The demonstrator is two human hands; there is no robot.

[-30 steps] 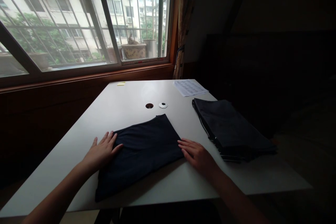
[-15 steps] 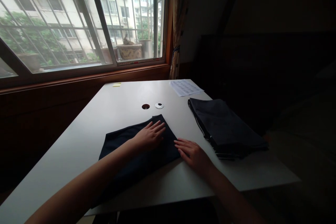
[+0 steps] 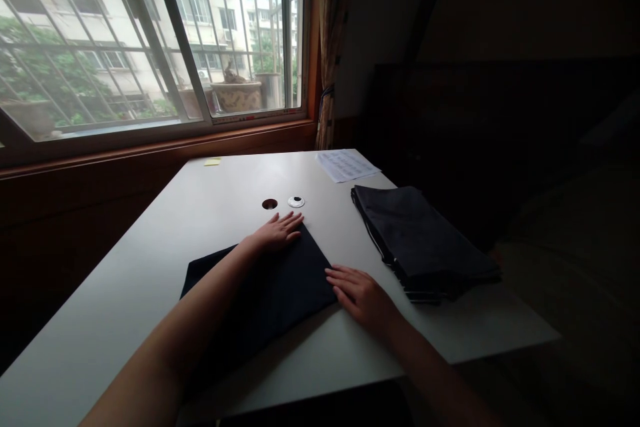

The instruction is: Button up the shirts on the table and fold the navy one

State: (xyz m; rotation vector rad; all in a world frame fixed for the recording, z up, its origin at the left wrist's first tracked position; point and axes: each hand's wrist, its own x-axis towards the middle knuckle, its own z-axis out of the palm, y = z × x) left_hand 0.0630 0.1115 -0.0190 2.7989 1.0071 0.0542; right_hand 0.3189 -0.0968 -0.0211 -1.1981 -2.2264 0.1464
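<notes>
A folded dark navy cloth [image 3: 285, 287], perhaps a garment, lies flat on the white table [image 3: 135, 240] in front of me. My left hand [image 3: 279, 232] rests open on its far corner, fingers spread and pointing away to the right. The left forearm crosses over the cloth and hides its left middle part. At the right edge of the cloth, my right hand [image 3: 357, 293] lies with fingers stretched out, the tips touching the fabric. Neither hand grips anything.
To the right sits a stack of folded dark cloths [image 3: 420, 233]. Printed sheets [image 3: 347, 165] lie at the far right corner, and a yellow note [image 3: 213, 161] at the far left. Beyond the cloth are a round hole [image 3: 269, 204] and a white round cover [image 3: 296, 201]. A barred window stands behind.
My left hand has moved from the cloth's left edge across it to the far right corner. The right hand stays at the right edge. The view has shifted slightly rightward.
</notes>
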